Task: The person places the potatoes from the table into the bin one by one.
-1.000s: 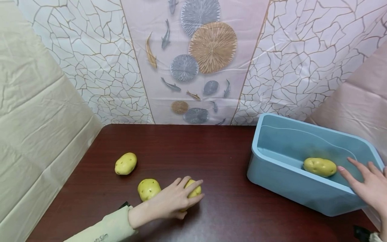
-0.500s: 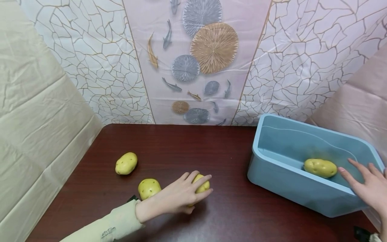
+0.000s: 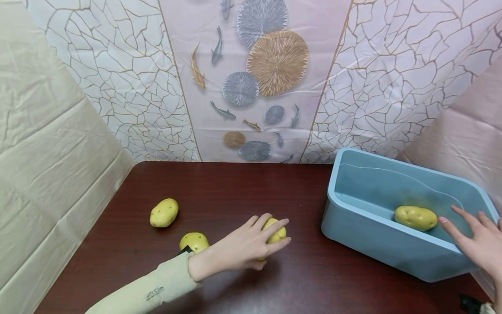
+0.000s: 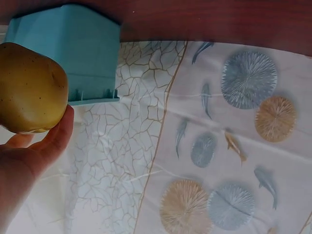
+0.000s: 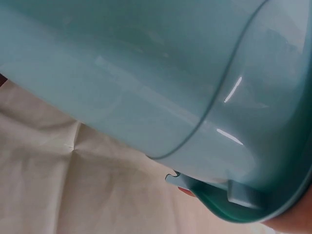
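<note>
Your left hand [image 3: 245, 246] wraps its fingers [image 3: 274, 226] over a yellow potato [image 3: 276, 232] near the middle of the dark red desk [image 3: 235, 187], thumb underneath, so the potato sits cupped in your palm, seemingly to carry it. From that hand, the blue plastic tub [image 3: 372, 244] lies at about three o'clock. Your right hand [image 3: 476, 244] rests flat on the tub's near rim, fingers straight, probably steadying it. A second potato [image 3: 415, 217] lies inside the tub. Two more potatoes [image 3: 164, 212] sit on the desk at about nine o'clock, the nearer one [image 3: 193, 241] just beside your sleeve [image 3: 149, 292].
</note>
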`<state>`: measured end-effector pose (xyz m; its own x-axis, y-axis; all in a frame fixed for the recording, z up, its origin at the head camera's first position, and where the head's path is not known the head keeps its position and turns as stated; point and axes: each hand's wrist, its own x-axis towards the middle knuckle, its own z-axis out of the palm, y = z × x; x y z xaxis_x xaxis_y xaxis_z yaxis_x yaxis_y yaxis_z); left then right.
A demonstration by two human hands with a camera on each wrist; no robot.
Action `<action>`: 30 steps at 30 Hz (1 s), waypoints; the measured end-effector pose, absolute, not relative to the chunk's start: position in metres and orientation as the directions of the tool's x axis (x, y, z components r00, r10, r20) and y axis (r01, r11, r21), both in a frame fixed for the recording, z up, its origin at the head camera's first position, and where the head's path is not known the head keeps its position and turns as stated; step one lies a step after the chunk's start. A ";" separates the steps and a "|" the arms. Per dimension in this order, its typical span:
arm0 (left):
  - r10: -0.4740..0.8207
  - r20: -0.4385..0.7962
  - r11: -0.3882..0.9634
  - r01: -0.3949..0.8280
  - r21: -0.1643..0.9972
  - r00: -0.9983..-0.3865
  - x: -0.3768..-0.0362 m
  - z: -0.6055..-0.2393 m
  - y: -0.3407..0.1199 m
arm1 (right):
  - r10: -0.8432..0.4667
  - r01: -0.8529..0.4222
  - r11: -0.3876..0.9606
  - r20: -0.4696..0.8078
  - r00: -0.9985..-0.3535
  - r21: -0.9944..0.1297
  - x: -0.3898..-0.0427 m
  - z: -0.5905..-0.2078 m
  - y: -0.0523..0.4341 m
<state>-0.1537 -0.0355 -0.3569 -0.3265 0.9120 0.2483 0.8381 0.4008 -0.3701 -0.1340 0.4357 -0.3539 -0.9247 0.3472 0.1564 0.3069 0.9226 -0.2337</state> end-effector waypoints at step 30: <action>0.929 0.312 0.333 0.819 -0.468 -0.200 -0.168 -0.306 0.019 | 0.373 0.331 0.906 0.128 -0.919 -0.264 -0.132 -0.354 0.433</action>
<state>-0.1676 0.0193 -0.3061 -0.1998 0.9287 0.3123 0.8187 0.3334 -0.4675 -0.1322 0.4334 -0.3545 -0.9188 0.3735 0.1278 0.3315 0.9058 -0.2639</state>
